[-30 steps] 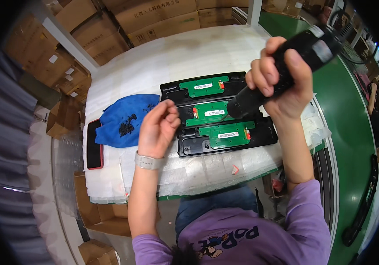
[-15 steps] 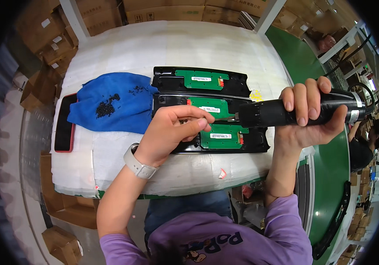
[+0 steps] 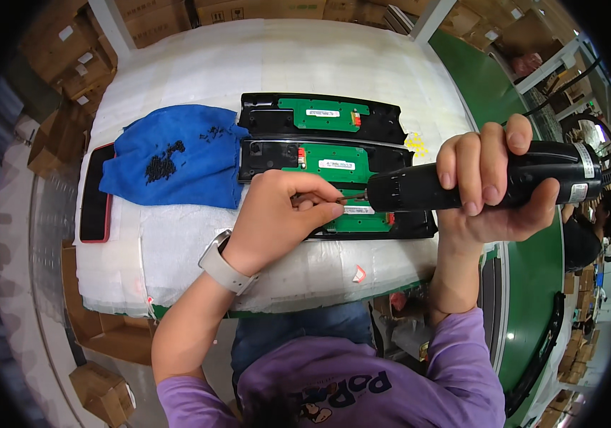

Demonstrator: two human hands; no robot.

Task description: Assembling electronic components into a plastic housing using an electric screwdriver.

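Note:
My right hand is wrapped round a black electric screwdriver, held sideways with its bit toward the left. At the bit's tip, the thumb and forefinger of my left hand are pinched together; any screw there is too small to make out. Beneath my hands lie three black plastic housings, far, middle and near, side by side. Each carries a green circuit board, the far one, the middle one and the partly hidden near one.
Left of the housings, a blue cloth bears a pile of small black screws. A phone lies beside it. Small yellow pieces are scattered near the housings' right ends. Cardboard boxes stand behind the white-covered table.
The view has shifted slightly, so the table's things sit a little higher. My left fingers and the screwdriver bit have moved nearer, from the middle housing to over the near one.

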